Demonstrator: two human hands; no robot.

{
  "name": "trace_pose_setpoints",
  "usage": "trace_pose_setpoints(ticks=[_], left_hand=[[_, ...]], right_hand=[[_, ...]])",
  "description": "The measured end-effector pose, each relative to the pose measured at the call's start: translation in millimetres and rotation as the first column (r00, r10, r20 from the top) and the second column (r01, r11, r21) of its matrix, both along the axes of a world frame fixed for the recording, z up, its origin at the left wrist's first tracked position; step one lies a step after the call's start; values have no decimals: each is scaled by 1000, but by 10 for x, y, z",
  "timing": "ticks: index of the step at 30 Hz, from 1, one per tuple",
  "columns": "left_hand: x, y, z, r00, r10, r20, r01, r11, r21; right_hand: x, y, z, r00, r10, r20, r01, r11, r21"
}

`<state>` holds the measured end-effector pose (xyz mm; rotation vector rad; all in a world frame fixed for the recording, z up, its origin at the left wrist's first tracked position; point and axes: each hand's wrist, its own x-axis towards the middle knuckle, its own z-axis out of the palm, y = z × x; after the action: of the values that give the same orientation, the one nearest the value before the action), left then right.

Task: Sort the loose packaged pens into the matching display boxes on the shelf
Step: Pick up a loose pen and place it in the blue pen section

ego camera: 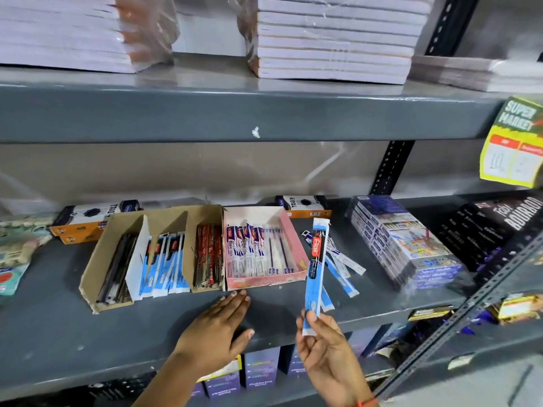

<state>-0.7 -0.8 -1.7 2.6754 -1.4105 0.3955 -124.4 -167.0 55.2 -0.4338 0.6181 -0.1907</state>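
pinched at its bottom end in the right hand [326, 352], a blue pen packet [316, 267] is held upright over the grey shelf [58, 333]. left hand [217, 333] is laid flat and open on the shelf, nothing gripped. behind it a cardboard box [97, 259] and a pink box [289, 245] are lined with pens. loose packets [342, 271] are scattered just right of the pink one.

Your arms are bare to the wrists; a thin red-orange thread band [363, 402] circles your right wrist.
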Motion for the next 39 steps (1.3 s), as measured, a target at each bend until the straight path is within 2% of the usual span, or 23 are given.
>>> trace_pose_setpoints(ticks=[4,7,13,16,18,20,22,27,31,34,39], left_hand=[[7,-13,9,999,-11,37,10,1000,27],[-1,4,0,998,12,62,-11,1000,-13],[-9,259,1,995,91,32,-90,995,-41],[25,590,1,981,193,-4,-193,980,-55],[79,844,3,962,259,-86,-263,964,-41],[122,1100,-33,938,327,-115,-338,936,-99],[148,1273,-13,931,358,-67,-364,923,-122],[142,1313,2,923,383,-45,-385,913,-133],[176,1346,-50,935,350,-61,-356,918,-177],[166,1343,-32,937,332,-108,-346,923,-169],[174,1332,16,936,337,-103,-349,926,-143]], right_hand=[[20,27,36,1000,12,-10,-12,999,-46],[48,72,47,1000,26,-14,-27,997,-70],[305,241,110,984,175,-22,-176,970,-170],[564,489,161,955,293,-46,-292,902,-318],[765,706,179,936,341,-84,-342,829,-443],[962,939,185,931,349,-105,-349,768,-537],[1130,1173,171,935,336,-113,-335,735,-590],[1393,1668,81,958,266,-108,-278,760,-587],[1488,1882,-50,954,250,-166,-298,721,-626],[1597,1922,-133,929,264,-260,-370,629,-684],[1808,1957,-141,890,262,-373,-446,333,-831]])
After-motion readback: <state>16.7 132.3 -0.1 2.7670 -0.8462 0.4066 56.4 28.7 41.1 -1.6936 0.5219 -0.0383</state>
